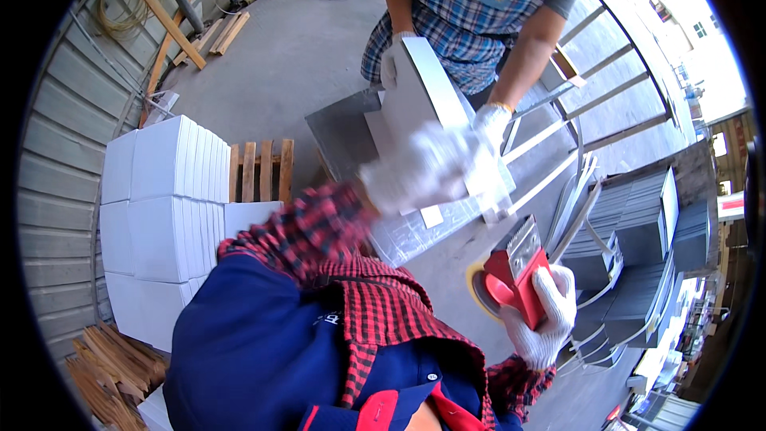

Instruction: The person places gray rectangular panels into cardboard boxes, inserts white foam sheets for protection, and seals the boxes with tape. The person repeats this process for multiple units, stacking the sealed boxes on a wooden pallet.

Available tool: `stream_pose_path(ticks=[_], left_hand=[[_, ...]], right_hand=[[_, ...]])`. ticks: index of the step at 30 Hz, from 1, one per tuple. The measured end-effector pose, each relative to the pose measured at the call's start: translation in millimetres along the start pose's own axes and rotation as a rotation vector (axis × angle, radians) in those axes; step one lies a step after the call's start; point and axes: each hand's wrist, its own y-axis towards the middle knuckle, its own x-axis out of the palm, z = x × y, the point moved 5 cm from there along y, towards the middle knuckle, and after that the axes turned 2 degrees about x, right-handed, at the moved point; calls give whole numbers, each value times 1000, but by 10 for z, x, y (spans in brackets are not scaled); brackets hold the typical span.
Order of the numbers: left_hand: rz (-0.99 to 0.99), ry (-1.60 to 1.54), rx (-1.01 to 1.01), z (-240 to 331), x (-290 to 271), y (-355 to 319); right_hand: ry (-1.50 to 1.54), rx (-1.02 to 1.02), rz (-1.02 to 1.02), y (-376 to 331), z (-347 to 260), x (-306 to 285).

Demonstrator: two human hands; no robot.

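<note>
My right hand [550, 311], in a white knit glove, grips a red tape dispenser [523, 275] with a toothed metal edge, held out to the right. My gloved left hand [419, 172] is smeared by motion. It is in front of a pale grey-white stack of panels or box [435, 84], and whether it touches this or holds anything cannot be made out. A co-worker in a plaid apron [487, 8] steadies the pale stack with two gloved hands, one at its upper left and one at its right side. Under it is a plastic-covered work surface [407, 235].
White stacked blocks of panels [163, 199] stand at left beside a wooden pallet [262, 172]. Strapped grey panel stacks [630, 223] stand at right near loose straps [570, 207]. Wood strips [112, 375] lie lower left. A metal rail frame [622, 72] is behind the co-worker.
</note>
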Motion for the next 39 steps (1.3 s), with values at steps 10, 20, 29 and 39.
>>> stream_pose_path(ticks=[10, 20, 29, 39], left_hand=[[-145, 1606, 94, 558, -2263, 1514], [-320, 1505, -181, -661, -2898, 1864], [149, 1421, -498, -818, -2836, 1556], [343, 1151, 426, -555, -1997, 902]], right_hand=[[-334, 74, -80, 1300, -74, 857], [-549, 131, -186, 1978, -127, 1238], [-619, 147, -192, 1967, -63, 1259], [-607, 121, -176, 1937, -81, 1238]])
